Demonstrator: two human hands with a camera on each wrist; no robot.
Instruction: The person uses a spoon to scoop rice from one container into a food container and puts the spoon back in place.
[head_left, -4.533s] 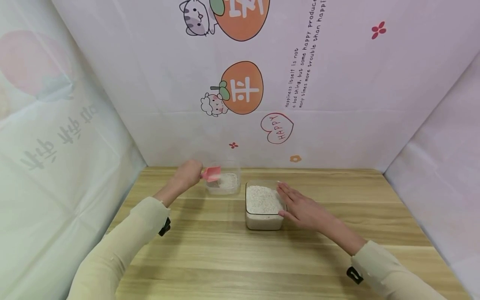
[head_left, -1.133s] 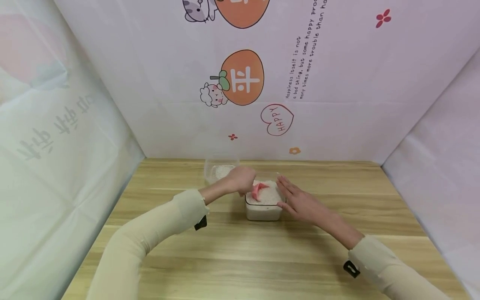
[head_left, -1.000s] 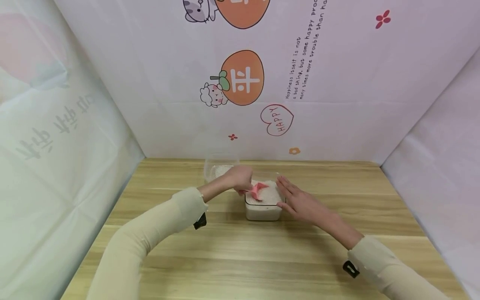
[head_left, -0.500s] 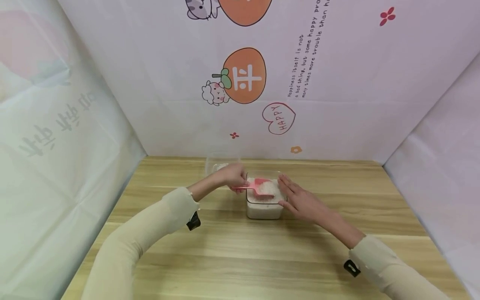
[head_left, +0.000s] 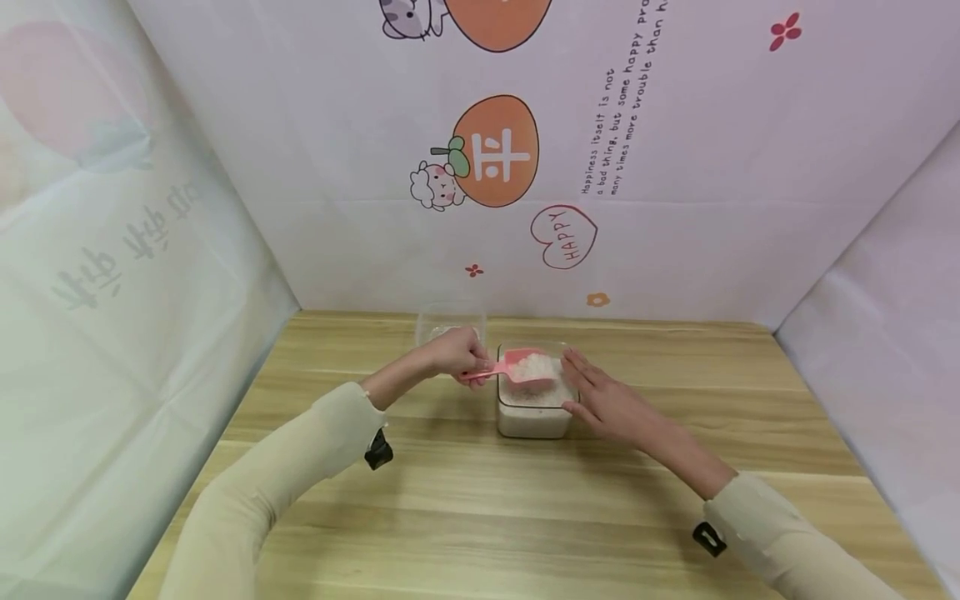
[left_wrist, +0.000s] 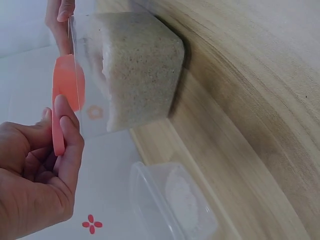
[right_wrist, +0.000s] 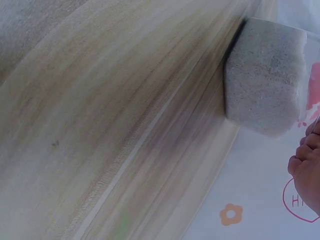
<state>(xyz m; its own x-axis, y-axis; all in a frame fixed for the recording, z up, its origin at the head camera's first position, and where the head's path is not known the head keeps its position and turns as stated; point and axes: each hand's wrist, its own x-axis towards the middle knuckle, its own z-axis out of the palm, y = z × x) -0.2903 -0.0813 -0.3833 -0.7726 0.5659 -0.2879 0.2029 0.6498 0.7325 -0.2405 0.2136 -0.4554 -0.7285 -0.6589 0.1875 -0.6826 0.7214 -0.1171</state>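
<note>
My left hand pinches the handle of a pink scoop, thumb against fingers, as the left wrist view shows. A heap of white rice lies in the scoop, which is held level over a clear square container filled with rice. My right hand rests against that container's right rim with its fingers extended. In the right wrist view the hand is cut off by the frame edge beside the rice-filled container.
Behind my left hand stands a clear plastic tub with some rice in it, partly hidden in the head view. Both containers are on a wooden table. A printed white sheet rises behind and at both sides.
The scoop went from above the left tub into the container's rice, then rose out carrying rice. My left hand has since shifted slightly left. The right hand stays at the rim.
</note>
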